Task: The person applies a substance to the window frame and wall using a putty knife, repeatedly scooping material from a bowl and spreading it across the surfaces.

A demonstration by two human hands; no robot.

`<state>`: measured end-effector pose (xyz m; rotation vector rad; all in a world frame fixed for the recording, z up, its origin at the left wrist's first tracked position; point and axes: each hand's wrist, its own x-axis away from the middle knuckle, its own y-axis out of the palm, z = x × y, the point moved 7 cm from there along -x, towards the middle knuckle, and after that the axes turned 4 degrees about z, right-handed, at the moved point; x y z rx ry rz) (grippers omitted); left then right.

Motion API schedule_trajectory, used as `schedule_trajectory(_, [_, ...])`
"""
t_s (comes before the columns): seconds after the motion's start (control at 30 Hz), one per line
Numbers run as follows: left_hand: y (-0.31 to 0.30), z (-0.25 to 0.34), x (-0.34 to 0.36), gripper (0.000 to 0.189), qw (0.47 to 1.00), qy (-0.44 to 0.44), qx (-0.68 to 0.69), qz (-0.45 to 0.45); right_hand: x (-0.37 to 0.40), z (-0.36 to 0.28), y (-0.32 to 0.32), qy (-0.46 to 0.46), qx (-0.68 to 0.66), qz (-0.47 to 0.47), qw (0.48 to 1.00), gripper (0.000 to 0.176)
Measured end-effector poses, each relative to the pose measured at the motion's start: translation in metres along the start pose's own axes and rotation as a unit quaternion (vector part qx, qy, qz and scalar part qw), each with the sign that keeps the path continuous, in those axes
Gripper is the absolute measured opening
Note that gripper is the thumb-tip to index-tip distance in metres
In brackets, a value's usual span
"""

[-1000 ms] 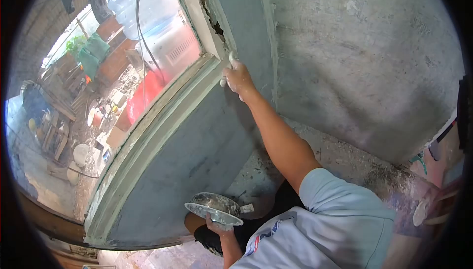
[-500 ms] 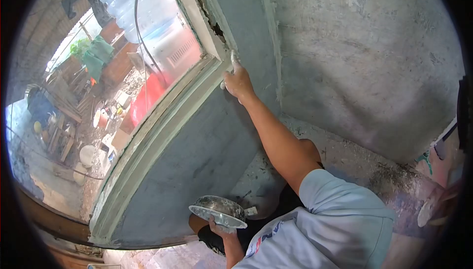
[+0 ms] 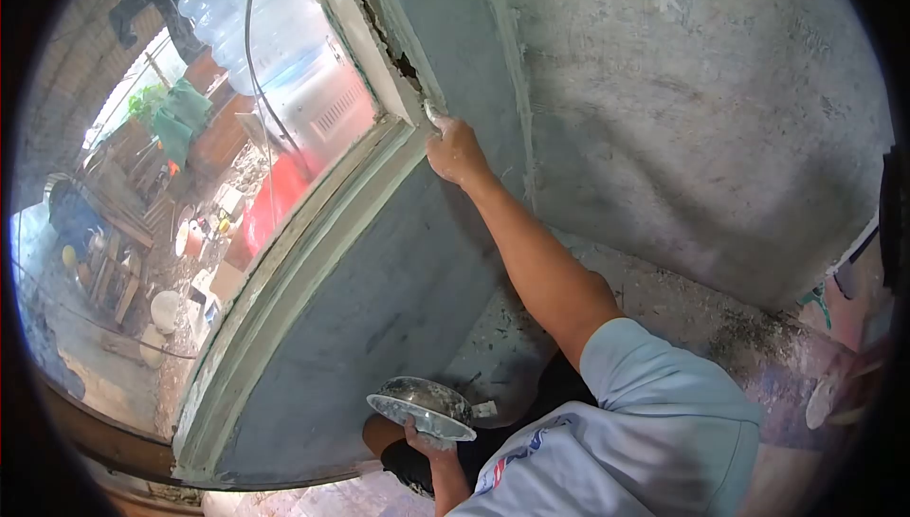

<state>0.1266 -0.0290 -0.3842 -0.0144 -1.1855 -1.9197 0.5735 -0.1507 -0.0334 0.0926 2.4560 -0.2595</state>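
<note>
My right hand (image 3: 456,151) reaches up to the corner of the window frame (image 3: 397,126). Its thumb or a finger, coated in white paste, points at the frame just below a dark, ragged crack (image 3: 406,64); the other fingers are curled, and I cannot make out what they hold. Low in the view, my left hand (image 3: 427,438) grips the rim of a metal bowl (image 3: 417,397) from below. The bowl is tilted and smeared with grey-white paste. Its contents are mostly hidden.
Grey plastered walls (image 3: 701,128) meet in a corner on the right. Beyond the window opening stand a large clear water bottle (image 3: 223,15), a red bag (image 3: 273,206) and scattered debris. The floor (image 3: 664,280) is dusty and littered. A cable (image 3: 250,53) hangs across the opening.
The right hand has turned slightly, its fingers now more curled, and the white-coated digit stays near the end of the crack. The left hand and bowl have barely moved. The view has shifted slightly.
</note>
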Motion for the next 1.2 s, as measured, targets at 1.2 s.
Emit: schedule_trajectory(1.2, [-0.016,-0.010,0.006,0.057,1.000,-0.009,0.028,0.002,-0.022,0.015,-0.029,-0.162,0.488,-0.334,0.790,0.054])
